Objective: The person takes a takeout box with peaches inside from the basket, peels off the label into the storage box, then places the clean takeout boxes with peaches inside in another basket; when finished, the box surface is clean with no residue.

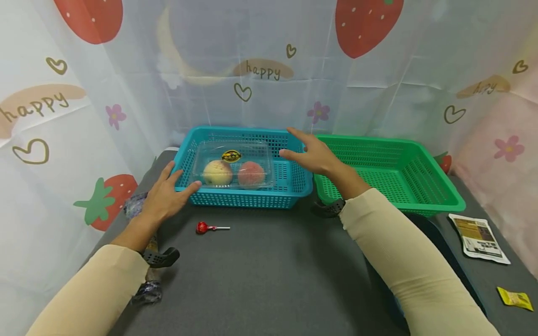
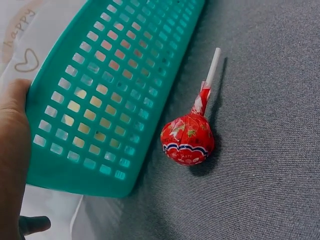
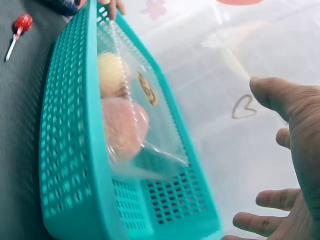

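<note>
My left hand (image 1: 166, 196) is at the front left corner of a blue plastic basket (image 1: 244, 199), its spread fingers and thumb touching the rim. Inside the basket lies a clear plastic box (image 1: 262, 156) with a black and gold label. Two round fruits like peaches show through it, a pale yellow one (image 1: 217, 172) and a pinkish one (image 1: 251, 174). Over the basket's right end, my right hand (image 1: 313, 154) hovers with fingers apart, holding nothing. A red-wrapped lollipop (image 2: 187, 139) lies on the grey cloth just in front of the basket.
A green basket (image 1: 454, 198) stands right of the blue one, partly behind my right forearm. Farther right lie a white and brown packet (image 1: 479, 238) and a small yellow packet (image 1: 514, 298). A long plastic-wrapped thing (image 1: 147, 293) lies under my left forearm. A printed curtain (image 1: 269, 107) hangs behind.
</note>
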`<state>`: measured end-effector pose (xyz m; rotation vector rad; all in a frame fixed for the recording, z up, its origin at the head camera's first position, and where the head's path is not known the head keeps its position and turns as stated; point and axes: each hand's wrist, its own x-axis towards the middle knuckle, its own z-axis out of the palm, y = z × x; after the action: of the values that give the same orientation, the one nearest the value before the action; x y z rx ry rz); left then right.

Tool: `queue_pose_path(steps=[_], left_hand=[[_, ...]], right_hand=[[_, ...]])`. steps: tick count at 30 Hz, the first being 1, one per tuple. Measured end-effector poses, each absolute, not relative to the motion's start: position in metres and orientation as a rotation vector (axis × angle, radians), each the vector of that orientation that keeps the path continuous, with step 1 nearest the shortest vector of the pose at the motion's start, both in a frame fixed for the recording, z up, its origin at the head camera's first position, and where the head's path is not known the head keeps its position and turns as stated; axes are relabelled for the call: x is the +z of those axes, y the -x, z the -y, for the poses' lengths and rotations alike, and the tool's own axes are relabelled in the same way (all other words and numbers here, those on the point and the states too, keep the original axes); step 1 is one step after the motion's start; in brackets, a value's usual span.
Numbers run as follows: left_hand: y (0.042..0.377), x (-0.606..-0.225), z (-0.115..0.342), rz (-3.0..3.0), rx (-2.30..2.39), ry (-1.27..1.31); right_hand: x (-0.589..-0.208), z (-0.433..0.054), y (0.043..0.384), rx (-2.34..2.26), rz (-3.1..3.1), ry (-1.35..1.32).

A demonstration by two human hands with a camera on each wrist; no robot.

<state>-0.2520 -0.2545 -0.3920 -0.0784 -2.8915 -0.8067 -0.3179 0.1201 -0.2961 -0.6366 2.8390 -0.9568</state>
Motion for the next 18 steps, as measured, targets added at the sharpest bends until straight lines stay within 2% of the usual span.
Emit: queue_pose_path(steps=[18], left_hand=[[0.251,-0.392,0.254,2.889,-0.818,0.073]], right_hand=[[-0.335,-0.081,0.343,-1.121,-2.643,0.505]])
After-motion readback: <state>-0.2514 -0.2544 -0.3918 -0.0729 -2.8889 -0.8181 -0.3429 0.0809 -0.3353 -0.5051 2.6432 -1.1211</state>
